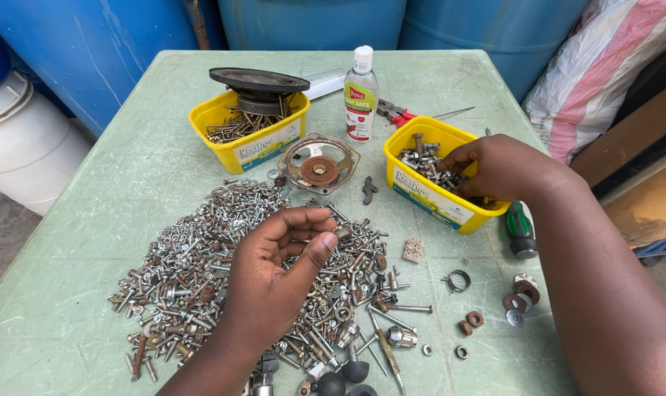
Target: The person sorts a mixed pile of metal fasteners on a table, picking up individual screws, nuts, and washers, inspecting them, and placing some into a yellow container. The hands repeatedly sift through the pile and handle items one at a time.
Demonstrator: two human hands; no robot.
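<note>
Left hand: raised palm-up over the heap, the left hand (285,253) is cupped with fingers curled narrowly toward the thumb; whether a small piece is pinched there cannot be told.
Heap: a spread pile of mixed steel and rusty screws, bolts, nuts and washers (201,271) is laid out flat on the pale green table (91,220), apparently so that single pieces can be seen and picked.
Right hand: the right hand (494,167) is reached across, palm down, its fingertips sunk among the bolts in the right yellow plastic tub (428,192); its grip is hidden.
Second tub: the left yellow plastic tub of thin nails (249,132) is kept apart at the far side, with a dark round speaker part (258,82) resting on it.
Between tubs: a clear plastic bottle with a white cap (361,95) is stood upright.
</note>
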